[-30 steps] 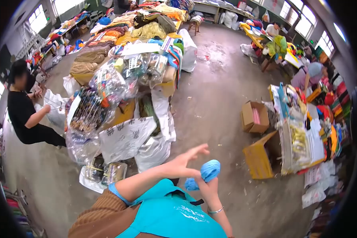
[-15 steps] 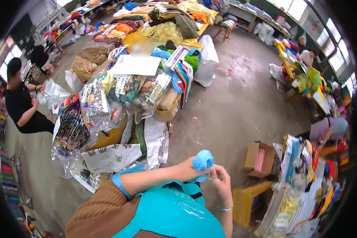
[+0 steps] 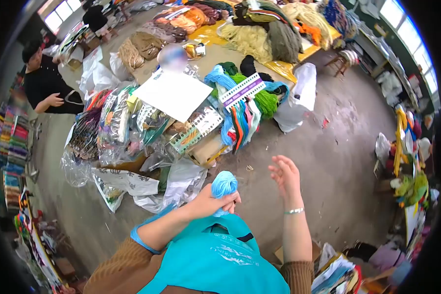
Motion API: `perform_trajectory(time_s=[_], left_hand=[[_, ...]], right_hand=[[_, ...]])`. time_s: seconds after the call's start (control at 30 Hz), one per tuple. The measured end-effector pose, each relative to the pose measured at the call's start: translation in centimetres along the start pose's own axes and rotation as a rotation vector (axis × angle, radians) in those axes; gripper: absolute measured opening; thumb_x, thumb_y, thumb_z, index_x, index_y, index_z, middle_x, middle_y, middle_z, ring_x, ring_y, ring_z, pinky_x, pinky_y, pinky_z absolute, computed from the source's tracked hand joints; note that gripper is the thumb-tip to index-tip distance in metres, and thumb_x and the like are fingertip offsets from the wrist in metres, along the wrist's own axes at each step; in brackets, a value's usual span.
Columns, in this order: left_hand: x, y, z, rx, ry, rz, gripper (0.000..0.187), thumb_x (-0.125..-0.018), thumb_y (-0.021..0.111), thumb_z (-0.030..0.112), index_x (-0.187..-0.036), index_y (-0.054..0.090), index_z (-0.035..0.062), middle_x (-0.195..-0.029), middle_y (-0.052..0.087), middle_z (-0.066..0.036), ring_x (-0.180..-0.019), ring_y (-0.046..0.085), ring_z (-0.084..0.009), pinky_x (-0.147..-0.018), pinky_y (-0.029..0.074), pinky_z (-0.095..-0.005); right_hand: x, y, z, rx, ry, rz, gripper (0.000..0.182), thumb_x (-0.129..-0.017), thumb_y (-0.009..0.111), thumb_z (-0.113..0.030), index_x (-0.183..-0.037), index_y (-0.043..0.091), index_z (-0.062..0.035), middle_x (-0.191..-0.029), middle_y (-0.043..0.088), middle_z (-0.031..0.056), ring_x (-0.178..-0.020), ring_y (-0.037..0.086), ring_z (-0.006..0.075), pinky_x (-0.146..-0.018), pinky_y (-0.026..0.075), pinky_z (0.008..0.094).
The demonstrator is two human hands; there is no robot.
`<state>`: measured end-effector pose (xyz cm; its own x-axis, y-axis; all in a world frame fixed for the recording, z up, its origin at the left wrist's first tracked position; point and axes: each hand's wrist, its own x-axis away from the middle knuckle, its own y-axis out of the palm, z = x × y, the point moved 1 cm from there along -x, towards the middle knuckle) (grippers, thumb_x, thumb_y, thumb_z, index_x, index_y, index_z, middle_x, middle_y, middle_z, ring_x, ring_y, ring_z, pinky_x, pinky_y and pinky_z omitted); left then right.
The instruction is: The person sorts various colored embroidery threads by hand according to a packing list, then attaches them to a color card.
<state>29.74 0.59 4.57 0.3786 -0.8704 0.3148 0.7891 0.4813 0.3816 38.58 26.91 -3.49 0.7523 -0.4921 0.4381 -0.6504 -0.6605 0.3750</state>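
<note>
My left hand (image 3: 211, 202) is wrapped round a light blue ball of yarn (image 3: 224, 185), held upright in front of the teal apron (image 3: 215, 255). More blue yarn (image 3: 143, 235) loops round my left forearm. Raised to the right of the ball, my right hand (image 3: 285, 175) is apart from it, with fingers spread and nothing visible in them. A bracelet (image 3: 294, 211) circles my right wrist.
Ahead stands a table heaped with bagged yarn (image 3: 115, 122), a white sheet (image 3: 174, 94) and coloured skeins (image 3: 242, 122). A person in black (image 3: 46, 85) stands at the left. More yarn piles (image 3: 411, 188) lie at the right.
My right hand has come away from the ball and opened, moving up and right. The ball has moved left in my left hand. The view has turned, and the person's arm has lowered.
</note>
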Motion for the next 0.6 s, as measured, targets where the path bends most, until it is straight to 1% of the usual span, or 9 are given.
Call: perform_trajectory(time_s=[0.13, 0.27, 0.33, 0.37, 0.43, 0.47, 0.5, 0.57, 0.6], left_hand=[[-4.9, -2.2, 1.5, 0.086, 0.008, 0.068, 0.027, -0.098, 0.058, 0.026, -0.094, 0.061, -0.0005, -0.064, 0.055, -0.001, -0.068, 0.062, -0.0127, -0.066, 0.050, -0.0290], [-9.1, -4.1, 3.3, 0.027, 0.014, 0.148, 0.025, -0.097, 0.058, 0.024, -0.094, 0.062, 0.0000, -0.067, 0.057, -0.002, -0.067, 0.061, -0.0114, -0.064, 0.049, -0.0281], [-10.8, -4.4, 4.5, 0.047, -0.006, 0.213, 0.023, -0.097, 0.059, 0.024, -0.095, 0.062, 0.0007, -0.067, 0.057, -0.002, -0.067, 0.061, -0.0112, -0.064, 0.048, -0.0274], [-11.4, -4.6, 4.9, 0.015, -0.039, 0.241, 0.023, -0.097, 0.059, 0.023, -0.096, 0.062, 0.0007, -0.067, 0.058, -0.002, -0.067, 0.060, -0.0111, -0.063, 0.047, -0.0269], [-12.2, -4.8, 5.9, 0.017, -0.052, 0.267, 0.022, -0.097, 0.059, 0.023, -0.096, 0.062, 0.0006, -0.067, 0.058, -0.002, -0.067, 0.060, -0.0111, -0.062, 0.047, -0.0266], [-12.7, -4.9, 6.4, 0.016, -0.055, 0.287, 0.022, -0.097, 0.059, 0.022, -0.096, 0.062, 0.0005, -0.067, 0.058, -0.002, -0.067, 0.060, -0.0111, -0.062, 0.046, -0.0263], [-13.3, -5.1, 6.8, 0.012, -0.055, 0.308, 0.021, -0.097, 0.059, 0.021, -0.096, 0.062, 0.0002, -0.067, 0.058, -0.002, -0.067, 0.060, -0.0110, -0.061, 0.046, -0.0262], [-14.5, -5.2, 6.7, 0.028, -0.078, 0.373, 0.020, -0.097, 0.059, 0.020, -0.095, 0.062, 0.0001, -0.067, 0.058, -0.002, -0.067, 0.060, -0.0109, -0.061, 0.046, -0.0260], [-15.0, -5.3, 6.6, 0.035, -0.097, 0.428, 0.019, -0.097, 0.059, 0.019, -0.095, 0.062, 0.0000, -0.067, 0.058, -0.002, -0.067, 0.060, -0.0108, -0.060, 0.045, -0.0259]], right_hand=[[-12.0, 2.9, -2.9, 0.026, 0.070, -0.034, 0.032, -0.095, 0.057, -0.015, -0.124, 0.054, -0.0029, -0.118, 0.063, 0.0079, -0.089, 0.067, 0.0201, -0.068, 0.052, 0.0301], [-22.6, 3.8, -2.9, -0.056, 0.153, -0.056, 0.040, -0.093, 0.062, -0.016, -0.129, 0.051, -0.0020, -0.126, 0.055, 0.0088, -0.094, 0.067, 0.0255, -0.065, 0.051, 0.0315], [-27.1, 4.4, -2.3, -0.133, 0.194, 0.005, 0.046, -0.093, 0.061, -0.016, -0.134, 0.046, -0.0021, -0.126, 0.054, 0.0101, -0.096, 0.066, 0.0272, -0.065, 0.051, 0.0322], [-29.6, 4.3, -1.5, -0.179, 0.213, 0.000, 0.052, -0.091, 0.061, -0.012, -0.138, 0.039, -0.0019, -0.125, 0.053, 0.0120, -0.097, 0.066, 0.0299, -0.066, 0.051, 0.0326], [-33.2, 5.5, -0.1, -0.282, 0.239, 0.005, 0.051, -0.090, 0.062, -0.008, -0.135, 0.039, -0.0017, -0.123, 0.053, 0.0126, -0.098, 0.065, 0.0324, -0.064, 0.052, 0.0335], [-34.1, 6.4, 0.0, -0.392, 0.273, 0.031, 0.020, -0.088, 0.062, -0.003, -0.108, 0.056, -0.0034, -0.100, 0.058, 0.0071, -0.101, 0.064, 0.0334, -0.061, 0.053, 0.0311], [-35.6, 7.0, 0.9, -0.431, 0.253, -0.004, 0.014, -0.087, 0.062, -0.002, -0.100, 0.057, -0.0021, -0.090, 0.060, 0.0069, -0.093, 0.067, 0.0320, -0.057, 0.053, 0.0288], [-37.6, 7.5, 1.9, -0.335, 0.317, 0.067, 0.008, -0.087, 0.063, -0.004, -0.093, 0.056, -0.0033, -0.081, 0.059, 0.0054, -0.075, 0.066, 0.0237, -0.050, 0.047, 0.0243], [-38.3, 7.2, 2.1, -0.224, 0.325, -0.116, 0.017, -0.088, 0.063, -0.007, -0.102, 0.054, -0.0040, -0.090, 0.063, 0.0057, -0.076, 0.068, 0.0194, -0.042, 0.038, 0.0211]])
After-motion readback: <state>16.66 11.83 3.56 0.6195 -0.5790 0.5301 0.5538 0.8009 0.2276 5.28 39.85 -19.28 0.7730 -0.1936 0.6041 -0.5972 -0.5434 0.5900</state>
